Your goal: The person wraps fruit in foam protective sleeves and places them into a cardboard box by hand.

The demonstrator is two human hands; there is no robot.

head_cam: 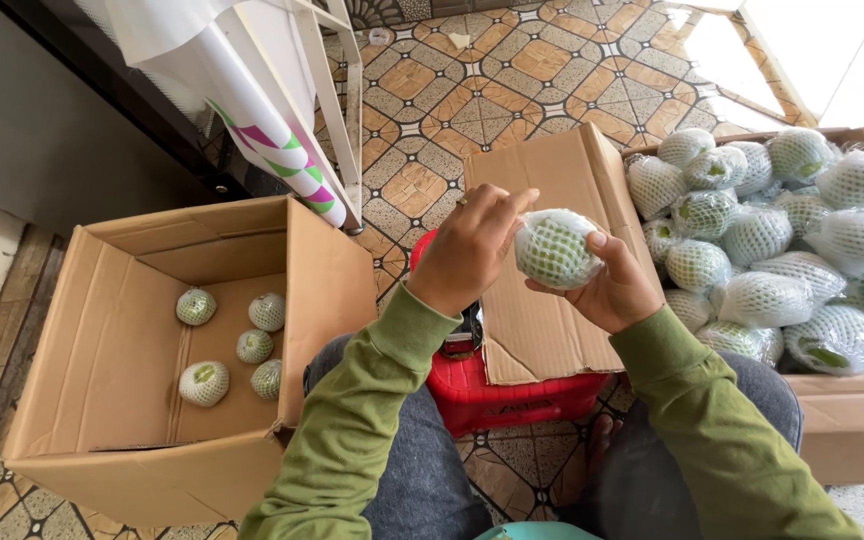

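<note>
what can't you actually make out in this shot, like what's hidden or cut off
- Head view: the fruit held by the left hand and right hand is covered by a white foam net and plastic; its skin is hidden.
- Right box: cut off by the right edge; lower fruit are buried under the top layer.
- Red crate: mostly hidden by a cardboard flap and the knees.
- Left box: its near wall hides part of the floor inside.

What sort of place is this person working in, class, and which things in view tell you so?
Probably a home porch or small fruit-packing spot: a patterned tiled floor, a cardboard box heaped with net-wrapped green fruit, and a second box holding five. Both hands hold one wrapped fruit.
</note>
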